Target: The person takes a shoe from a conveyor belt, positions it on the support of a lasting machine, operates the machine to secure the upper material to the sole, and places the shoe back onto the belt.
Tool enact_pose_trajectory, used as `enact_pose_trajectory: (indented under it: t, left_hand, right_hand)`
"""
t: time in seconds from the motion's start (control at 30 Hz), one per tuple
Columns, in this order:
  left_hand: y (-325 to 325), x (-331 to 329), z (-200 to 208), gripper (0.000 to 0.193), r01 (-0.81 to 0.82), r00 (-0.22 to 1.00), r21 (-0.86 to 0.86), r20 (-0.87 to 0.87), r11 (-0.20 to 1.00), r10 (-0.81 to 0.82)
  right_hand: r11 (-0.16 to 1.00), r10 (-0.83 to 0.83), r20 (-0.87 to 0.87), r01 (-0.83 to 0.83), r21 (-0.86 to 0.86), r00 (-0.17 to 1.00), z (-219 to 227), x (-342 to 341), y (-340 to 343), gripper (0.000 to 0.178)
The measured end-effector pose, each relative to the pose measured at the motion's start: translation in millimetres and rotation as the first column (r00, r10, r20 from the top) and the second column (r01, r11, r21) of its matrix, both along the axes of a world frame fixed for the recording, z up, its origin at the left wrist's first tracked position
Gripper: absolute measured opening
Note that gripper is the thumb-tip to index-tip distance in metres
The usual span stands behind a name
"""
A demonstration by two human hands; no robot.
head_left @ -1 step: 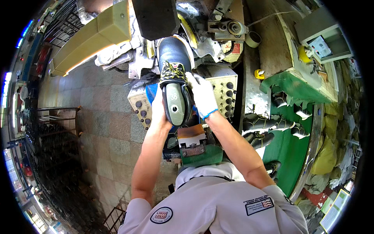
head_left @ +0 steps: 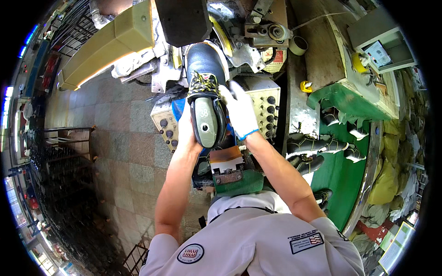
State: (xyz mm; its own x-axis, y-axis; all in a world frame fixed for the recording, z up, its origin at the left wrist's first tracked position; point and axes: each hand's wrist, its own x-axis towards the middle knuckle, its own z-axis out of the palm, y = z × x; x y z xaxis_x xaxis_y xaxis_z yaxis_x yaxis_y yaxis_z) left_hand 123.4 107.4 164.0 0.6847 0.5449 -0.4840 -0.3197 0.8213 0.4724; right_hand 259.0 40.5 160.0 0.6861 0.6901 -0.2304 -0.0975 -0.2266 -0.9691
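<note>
A dark leather shoe (head_left: 201,62) with yellow-and-black laces (head_left: 204,85) sits on a grey-green shoe last (head_left: 205,122), its toe pointing away under the machine head. My left hand (head_left: 187,131) is closed along the left side of the heel end; its fingertips are hidden behind the shoe. On the other side, my right hand (head_left: 240,110), in a white glove with a blue cuff, has its fingers stretched forward and apart. One of its fingers touches or nearly touches the shoe beside the laces, and another is smeared by motion.
The machine (head_left: 184,20) has metal plates around the toe and a knobbed control box (head_left: 267,106) below. A long yellowish cover (head_left: 108,46) juts out left. More shoes (head_left: 306,145) lie on a green surface (head_left: 343,175) at right. Dark racks (head_left: 64,184) stand at left.
The fingers of my right hand have shifted slightly and are more blurred. My left hand and the shoe stay almost where they were.
</note>
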Motion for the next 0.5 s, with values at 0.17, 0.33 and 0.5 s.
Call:
enact_pose_trajectory:
  t: [0.17, 0.33, 0.5]
  left_hand:
    - [0, 3, 6, 0.065, 0.085, 0.994, -0.045, 0.071, 0.995, -0.081]
    - [-4, 11, -13, 0.053, -0.028, 0.999, 0.063, -0.019, 0.998, 0.029]
    - [-11, 18, -26, 0.054, -0.113, 0.994, 0.103, 0.002, 0.988, 0.113]
  right_hand:
    - [0.997, 0.043, 0.288, -0.058, 0.042, 0.957, -22, 9, 1, 0.066]
    - [0.967, 0.019, -0.029, -0.011, 0.255, 0.999, -27, 11, 14, 0.056]
    - [0.979, -0.052, -0.139, 0.078, 0.190, 0.989, -23, 5, 11, 0.049]
